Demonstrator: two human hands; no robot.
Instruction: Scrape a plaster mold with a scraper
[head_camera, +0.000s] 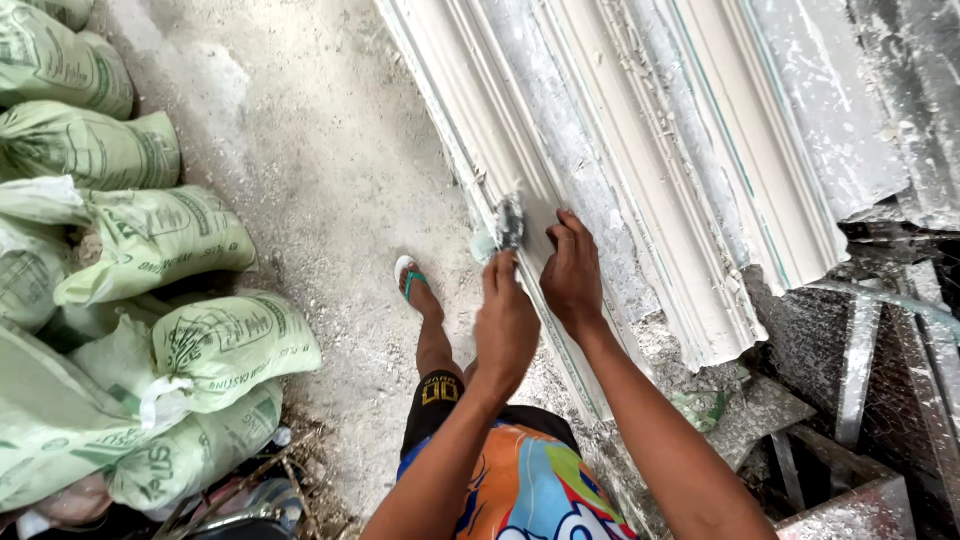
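- Nearest the camera are the person's bright patterned shorts (520, 490) and two bare forearms, which reach up toward the long white plaster moulding (640, 170) slanting across the picture.
- The left hand (505, 325) is closed around a small plaster-caked scraper (509, 222), whose blade meets the moulding's near edge.
- The right hand (573, 270) lies just beside it, fingers bent and pressed flat on the moulding; it grips nothing.
- Judging by the surface, the work looks partly done: the ridges far from the scraper are smooth and pale, while crusts and smears of rough plaster remain along the near edge and down the lower end.
- Left of the moulding, a foot in a teal-strapped sandal (410, 278) stands on the dusty concrete floor (320, 150).
- Farther left of the moulding, pale green sacks (150, 240) lie stacked.
- Right of the moulding's lower end sit grey metal pieces (860, 370) spattered with plaster.
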